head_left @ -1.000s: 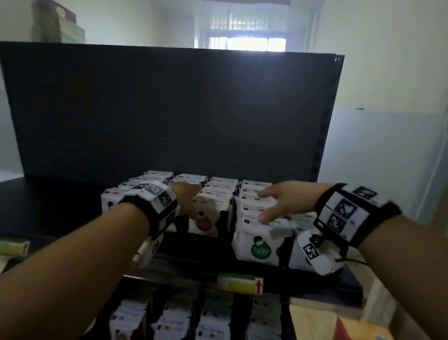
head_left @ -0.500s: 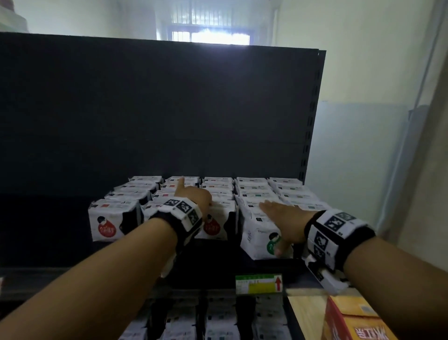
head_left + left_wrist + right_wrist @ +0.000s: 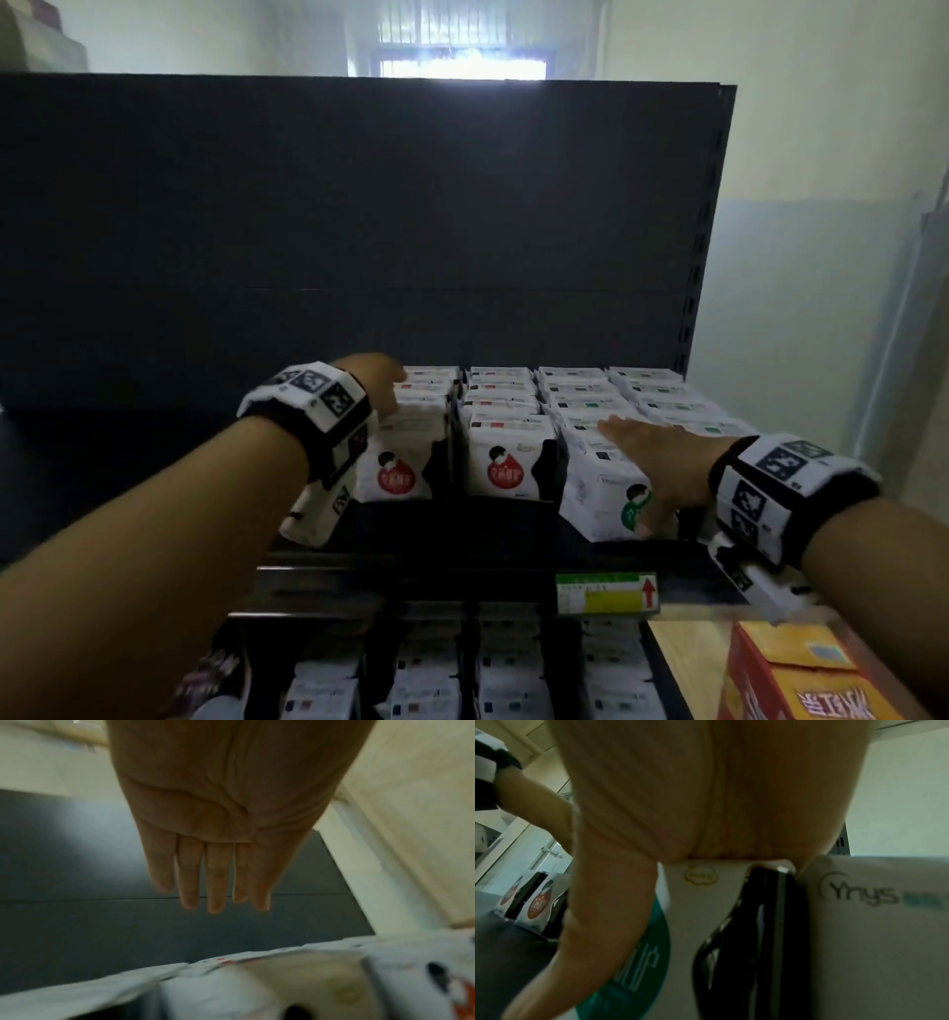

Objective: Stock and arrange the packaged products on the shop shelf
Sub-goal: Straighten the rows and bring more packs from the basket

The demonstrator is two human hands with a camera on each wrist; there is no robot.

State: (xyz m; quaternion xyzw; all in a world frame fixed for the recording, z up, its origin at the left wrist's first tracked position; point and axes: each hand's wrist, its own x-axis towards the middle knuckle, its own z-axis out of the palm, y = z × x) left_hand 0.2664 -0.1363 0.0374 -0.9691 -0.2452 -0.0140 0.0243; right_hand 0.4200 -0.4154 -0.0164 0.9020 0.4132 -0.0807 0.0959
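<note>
White packaged products stand in several rows on the dark shelf (image 3: 462,560). The left rows have red labels (image 3: 395,473) and the right rows have green ones. My left hand (image 3: 377,383) reaches over the left red-label row. Its fingers (image 3: 210,874) are straight and hover above the pack tops, holding nothing. My right hand (image 3: 652,457) lies flat on top of the front green-label pack (image 3: 595,493), which leans slightly forward. In the right wrist view the thumb (image 3: 608,902) runs down that pack's front (image 3: 706,902) across the green label.
A tall dark back panel (image 3: 359,231) closes the shelf behind the rows. A green and yellow price tag (image 3: 606,593) sits on the shelf's front rail. More white packs (image 3: 426,683) fill the shelf below. An orange carton (image 3: 801,678) stands at the lower right.
My left hand has reached further back over the red-label row. My right hand came down onto the front green-label pack and stays there, thumb on its face.
</note>
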